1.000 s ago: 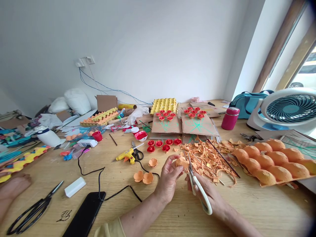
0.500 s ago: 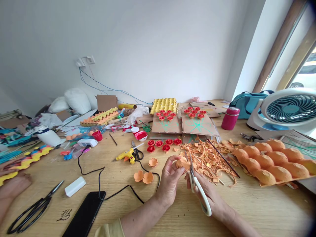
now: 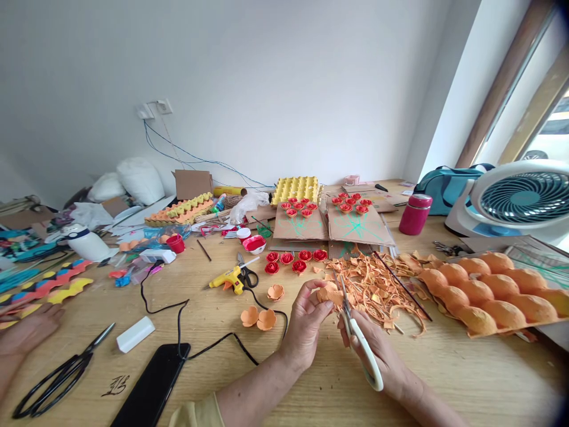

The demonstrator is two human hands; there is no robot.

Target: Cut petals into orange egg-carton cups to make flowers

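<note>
Between the thumb and fingers of my left hand (image 3: 306, 326) is an orange egg-carton piece (image 3: 328, 295), its edge partly hidden by the fingers. My right hand (image 3: 382, 350) is closed around white-handled scissors (image 3: 365, 356), whose blades point up beside the piece's right edge. Behind my hands spreads a heap of orange carton scraps (image 3: 373, 284). To the left lie two cut orange cups (image 3: 258, 319) side by side and an orange layered flower (image 3: 275, 292). Several red carton roses (image 3: 287, 258) sit farther back.
A yellow glue gun (image 3: 227, 279), black scissors (image 3: 62, 376) and a phone (image 3: 151, 385) lie to the left. An orange egg tray (image 3: 498, 290) and a fan (image 3: 520, 198) stand right. Another person's hand (image 3: 33, 326) rests on a painted carton strip at far left.
The scissors and my right hand have shifted very slightly right, away from the carton piece. At far left, the other person's hand and the painted carton strips have changed position.
</note>
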